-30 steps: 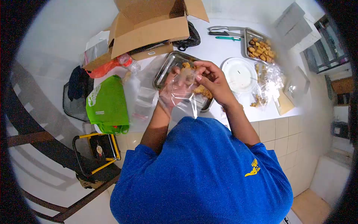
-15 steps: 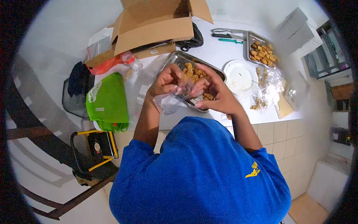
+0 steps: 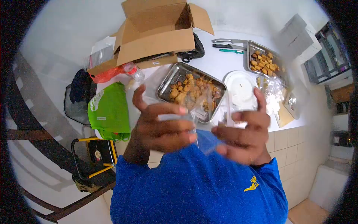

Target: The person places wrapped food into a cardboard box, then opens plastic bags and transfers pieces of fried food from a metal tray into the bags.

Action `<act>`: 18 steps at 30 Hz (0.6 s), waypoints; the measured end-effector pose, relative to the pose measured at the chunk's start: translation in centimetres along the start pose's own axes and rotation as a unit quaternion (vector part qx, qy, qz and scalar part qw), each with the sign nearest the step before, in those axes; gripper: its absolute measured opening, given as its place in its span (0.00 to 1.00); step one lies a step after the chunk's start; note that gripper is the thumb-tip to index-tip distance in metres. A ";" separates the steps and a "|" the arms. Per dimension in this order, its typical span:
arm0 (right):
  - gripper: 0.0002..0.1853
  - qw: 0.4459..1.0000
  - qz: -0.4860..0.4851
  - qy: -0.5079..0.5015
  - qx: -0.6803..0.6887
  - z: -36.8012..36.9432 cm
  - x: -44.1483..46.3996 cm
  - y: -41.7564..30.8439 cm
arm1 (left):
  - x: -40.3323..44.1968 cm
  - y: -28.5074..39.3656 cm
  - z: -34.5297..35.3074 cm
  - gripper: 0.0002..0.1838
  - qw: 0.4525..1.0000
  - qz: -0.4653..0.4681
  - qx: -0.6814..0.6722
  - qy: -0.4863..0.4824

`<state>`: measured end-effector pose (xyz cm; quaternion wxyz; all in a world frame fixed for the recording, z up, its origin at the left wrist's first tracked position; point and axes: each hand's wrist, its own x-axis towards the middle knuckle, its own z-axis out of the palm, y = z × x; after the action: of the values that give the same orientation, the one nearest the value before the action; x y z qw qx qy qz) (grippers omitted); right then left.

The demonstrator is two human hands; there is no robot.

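Note:
Both hands are lifted in front of the blue shirt, smeared by motion, with a clear plastic bag (image 3: 206,139) stretched between them. My left hand (image 3: 164,125) grips the bag's left side with bent fingers, its thumb or one finger sticking up. On the other side my right hand (image 3: 246,130) has its fingers curled at the bag's right edge. Whether anything is inside the bag is hard to see. Behind it, a metal tray (image 3: 164,83) holds brown fried food pieces (image 3: 194,89), partly seen through the plastic.
A white plate (image 3: 241,87) is right of the tray. Further right are a second tray of golden chunks (image 3: 265,63), knives (image 3: 231,46) and crumpled clear bags (image 3: 271,93). At the left are an open cardboard box (image 3: 156,41), a plastic bottle (image 3: 134,71) and a green bag (image 3: 108,110).
My hands have risen from over the tray toward the camera and moved apart, with the clear bag stretched between them. More of the tray's food shows now.

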<state>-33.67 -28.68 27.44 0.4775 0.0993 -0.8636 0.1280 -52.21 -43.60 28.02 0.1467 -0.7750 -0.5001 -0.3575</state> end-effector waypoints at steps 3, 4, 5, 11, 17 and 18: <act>0.15 0.998 -0.054 0.025 0.004 -0.7 0.6 -0.4 | -0.1 -0.1 0.8 0.12 0.987 0.122 0.007 0.109; 0.16 0.996 -0.079 0.038 -0.003 -0.7 0.6 -0.2 | 0.1 0.3 1.5 0.11 0.978 0.116 0.009 0.171; 0.18 0.995 -0.091 0.038 -0.020 -1.0 0.7 -0.3 | 0.5 0.8 2.4 0.11 0.966 0.108 0.012 0.233; 0.22 0.988 -0.125 -0.006 -0.090 -2.0 1.4 -0.1 | 0.5 0.6 2.5 0.12 0.962 0.089 0.042 0.253; 0.19 0.993 -0.109 -0.027 -0.022 -0.8 1.8 0.6 | -0.1 -0.7 2.1 0.06 0.974 0.127 0.036 0.183; 0.18 0.994 -0.108 -0.033 -0.004 -0.6 1.9 0.8 | -0.9 -1.0 2.0 0.09 0.977 0.125 0.021 0.173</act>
<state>-34.44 -27.83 29.26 0.4602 0.1944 -0.8636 0.0686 -52.50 -42.52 25.87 0.2905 -0.7546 -0.3738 -0.4544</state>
